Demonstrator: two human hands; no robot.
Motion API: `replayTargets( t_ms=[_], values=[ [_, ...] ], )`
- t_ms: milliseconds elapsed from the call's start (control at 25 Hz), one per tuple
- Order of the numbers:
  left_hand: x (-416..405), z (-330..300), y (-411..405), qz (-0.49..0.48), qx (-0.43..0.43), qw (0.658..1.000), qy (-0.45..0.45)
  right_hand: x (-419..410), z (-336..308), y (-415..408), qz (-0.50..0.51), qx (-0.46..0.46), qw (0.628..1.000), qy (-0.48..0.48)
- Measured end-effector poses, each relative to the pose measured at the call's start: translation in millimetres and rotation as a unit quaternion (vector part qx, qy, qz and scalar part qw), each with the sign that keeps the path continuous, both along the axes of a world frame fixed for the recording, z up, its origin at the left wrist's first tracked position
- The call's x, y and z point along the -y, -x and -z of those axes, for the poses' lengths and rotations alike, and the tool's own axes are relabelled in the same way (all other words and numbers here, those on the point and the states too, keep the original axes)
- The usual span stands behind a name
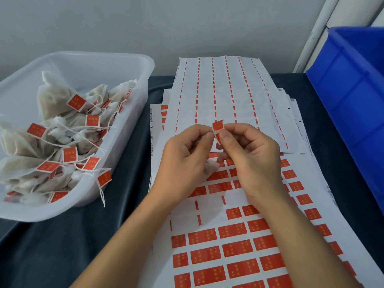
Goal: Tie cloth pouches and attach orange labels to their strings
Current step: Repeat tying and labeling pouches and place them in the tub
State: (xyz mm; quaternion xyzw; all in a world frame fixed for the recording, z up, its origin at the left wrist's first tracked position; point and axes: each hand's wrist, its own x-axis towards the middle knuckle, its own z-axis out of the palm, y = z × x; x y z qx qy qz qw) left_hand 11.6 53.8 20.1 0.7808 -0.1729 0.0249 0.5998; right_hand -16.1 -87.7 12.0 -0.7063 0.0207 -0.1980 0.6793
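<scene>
Both hands meet above the label sheets at the middle of the view. My right hand (pixel 248 154) pinches an orange label (pixel 218 126) between thumb and forefinger, and the label stands bent upward. My left hand (pixel 185 156) pinches the same label's left edge with its fingertips. A white cloth pouch (pixel 209 168) is tucked under the left palm and mostly hidden. Its string is not clearly visible.
A translucent plastic tub (pixel 133 113) at left holds several tied pouches with orange labels. A sheet of orange labels (pixel 239 252) lies under my forearms, with used backing sheets (pixel 224 90) stacked behind. A blue plastic bin (pixel 353 84) stands at right on the dark cloth.
</scene>
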Motion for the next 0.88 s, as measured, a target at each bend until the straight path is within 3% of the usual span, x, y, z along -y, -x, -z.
replayTargets(
  t_ms=[600, 720, 880],
  values=[
    [4.2, -1.7, 0.3, -0.042, -0.041, 0.998, 0.016, 4.2, 8.5, -2.1, 0.044, 0.055, 0.973, 0.218],
    [4.3, -0.9, -1.8, -0.067, -0.054, 0.996, 0.023, 8.1, 9.1, -2.0, 0.052, 0.037, 0.981, 0.184],
    [2.8, -0.4, -2.8, -0.066, -0.079, 0.994, 0.031, 13.1, 7.7, -5.0, -0.009, -0.034, 0.998, 0.055]
  ],
)
